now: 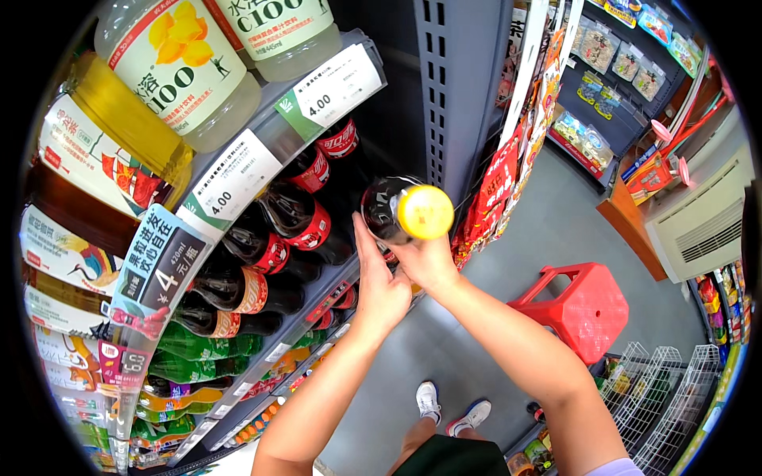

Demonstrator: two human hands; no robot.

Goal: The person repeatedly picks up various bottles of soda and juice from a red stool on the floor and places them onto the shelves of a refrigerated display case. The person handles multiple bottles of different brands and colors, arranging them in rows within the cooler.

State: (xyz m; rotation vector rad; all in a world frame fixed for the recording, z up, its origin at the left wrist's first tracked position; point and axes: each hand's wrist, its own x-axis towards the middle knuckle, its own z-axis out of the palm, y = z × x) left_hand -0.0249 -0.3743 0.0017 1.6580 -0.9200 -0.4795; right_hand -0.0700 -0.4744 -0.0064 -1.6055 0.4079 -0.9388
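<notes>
A dark plastic drink bottle (383, 205) with a yellow cap (425, 212) points up at me, in front of the shelf's right end. My right hand (425, 262) grips its near side, the fingers mostly hidden beneath it. Along its left side lies my left hand (384, 291), fingers straight and the palm turned toward it; the two hands touch near the wrists. The bottle's lower body and label are largely hidden. Left of my hands, cola bottles with red labels (309, 229) stand in rows on the middle shelf (333, 282).
Juice bottles (196, 77) and tea bottles fill the upper shelf, edged with price tags (330, 89). Green soda bottles (208, 357) stand further along. A perforated grey upright (437, 89) and hanging snack packets (506, 172) are at right. A red plastic stool (586, 309) and wire baskets (655, 381) stand beyond my right arm.
</notes>
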